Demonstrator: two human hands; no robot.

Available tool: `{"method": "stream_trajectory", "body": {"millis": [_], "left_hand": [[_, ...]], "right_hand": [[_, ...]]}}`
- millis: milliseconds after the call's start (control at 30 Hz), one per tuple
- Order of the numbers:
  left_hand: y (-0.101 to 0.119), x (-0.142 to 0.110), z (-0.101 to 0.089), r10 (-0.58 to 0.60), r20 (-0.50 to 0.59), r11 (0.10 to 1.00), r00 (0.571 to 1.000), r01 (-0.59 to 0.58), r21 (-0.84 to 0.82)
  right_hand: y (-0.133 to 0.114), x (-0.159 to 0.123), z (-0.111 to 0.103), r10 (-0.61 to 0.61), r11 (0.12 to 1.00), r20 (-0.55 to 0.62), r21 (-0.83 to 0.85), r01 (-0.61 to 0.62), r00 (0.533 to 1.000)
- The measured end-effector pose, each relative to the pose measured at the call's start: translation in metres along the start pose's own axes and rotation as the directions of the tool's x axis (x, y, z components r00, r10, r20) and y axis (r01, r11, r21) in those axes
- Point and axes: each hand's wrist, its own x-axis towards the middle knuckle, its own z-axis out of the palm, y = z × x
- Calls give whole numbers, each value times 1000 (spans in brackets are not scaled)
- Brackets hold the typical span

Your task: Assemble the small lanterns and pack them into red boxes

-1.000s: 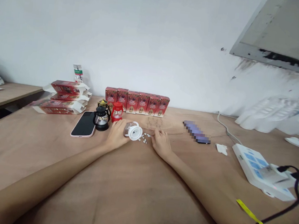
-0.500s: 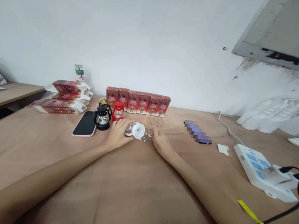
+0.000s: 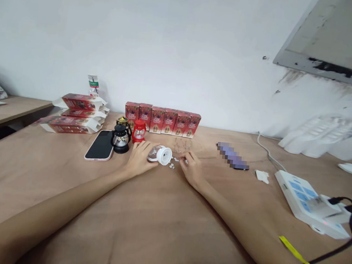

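Note:
A small white lantern point(image 3: 163, 155) with a clear globe lies tipped on its side, its open underside facing right. My left hand point(image 3: 139, 158) is closed around the globe end. Just right of the lantern, several small round silvery and white pieces point(image 3: 172, 165) are scattered on the table. My right hand point(image 3: 192, 169) rests beside them with fingers curled and the tips together; whatever is between them is too small to make out. Thin bent wires point(image 3: 182, 145) lie behind the right fingertips. A red lantern point(image 3: 139, 131), a black lantern point(image 3: 121, 139) and a gold-topped lantern point(image 3: 122, 121) stand left of my left hand.
Several red printed boxes point(image 3: 163, 121) stand in a row before the wall. Opened red boxes point(image 3: 75, 125) are stacked at left. A pink-edged phone point(image 3: 100, 145), a second phone point(image 3: 232, 155), a white scrap point(image 3: 262, 176) and a power strip point(image 3: 297, 195) with cables lie on the table.
My right hand has shifted slightly right, its fingers curling in more. The lantern in my left hand has turned and moved a little to the right. Fewer loose pieces show near it.

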Motion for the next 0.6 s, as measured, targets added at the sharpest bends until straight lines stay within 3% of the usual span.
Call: {"method": "stream_trajectory", "body": {"millis": [100,200,267,400,600], "left_hand": [[0,0,0,11,20,1000,1000,-12,11],[1,0,0,18,43,1000,999,-19,22],[2,0,-1,20,54,999,998,-22,30],[3,0,-1,33,82,998,996,-37,46],[3,0,-1,51,99,995,994,-59,77]], "right_hand": [[-9,-5,1,-73,976,-243,180,119,967],[-19,-9,-1,-42,951,-333,275,140,942],[-25,-10,-3,-40,941,-339,302,149,940],[-31,-8,-9,-116,931,-239,311,189,964],[-31,-7,-11,-53,920,-195,372,124,979]]}}
